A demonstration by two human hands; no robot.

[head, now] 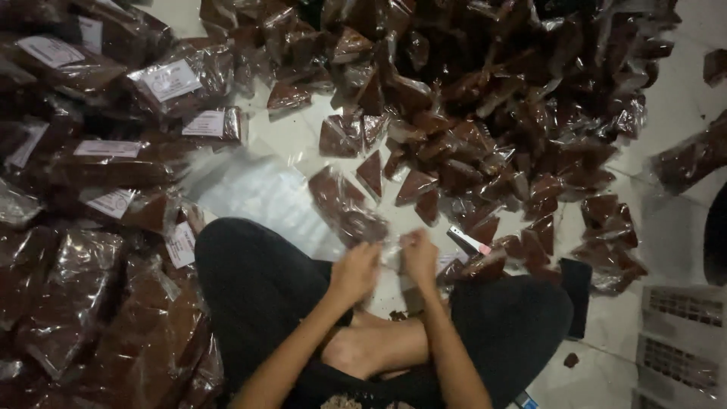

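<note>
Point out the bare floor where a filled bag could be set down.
Bare white tile floor opens between the labelled clear bags of brown powder and the heap of small triangular brown packets. More lies beside the white plastic crate. Around the left hand and right hand it is crowded.

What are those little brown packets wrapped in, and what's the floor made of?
The small triangular packets look wrapped in thin clear plastic film: it glints and crinkles over the dark brown filling. The bag both hands pinch looks the same. The floor seems to be glossy pale tile, judging by faint joint lines and reflections.
</note>
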